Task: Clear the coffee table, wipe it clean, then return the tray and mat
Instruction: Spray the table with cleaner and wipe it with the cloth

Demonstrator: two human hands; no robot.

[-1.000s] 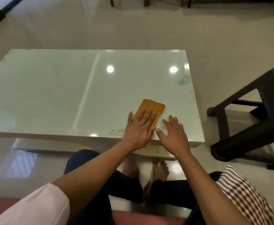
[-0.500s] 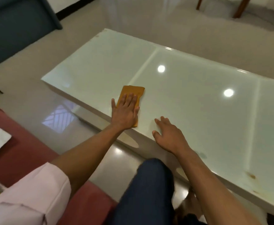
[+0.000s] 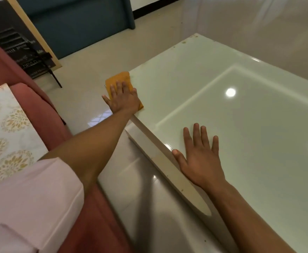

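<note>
Flat on the orange cloth (image 3: 119, 81), left hand (image 3: 122, 99) with fingers straight and slightly spread, pressing it down at the near-left corner of the coffee table (image 3: 250, 134) — part of the cloth hanging past the table's left edge, over the floor (image 3: 87, 99). Thumb out beyond that edge, off the glass. Further along the near edge, right hand (image 3: 201, 157) laid palm-down on the tabletop, fingers straight and splayed, thumb lying at the rim, holding nothing. Well apart, the two hands, with bare glossy glass between them and a wide stretch of it running away to the right and far side, broken only by two bright light reflections. Small brown specks near the far-left corner. Under the near edge, the pale base of the table set back from the top. To the left of the table, open tiled floor up to a red sofa (image 3: 40, 105), with a floral cushion (image 3: 7, 132) on it — beyond, a dark framed board (image 3: 21, 42) leaning upright, and a blue-grey sofa (image 3: 80, 21) at the far side.
</note>
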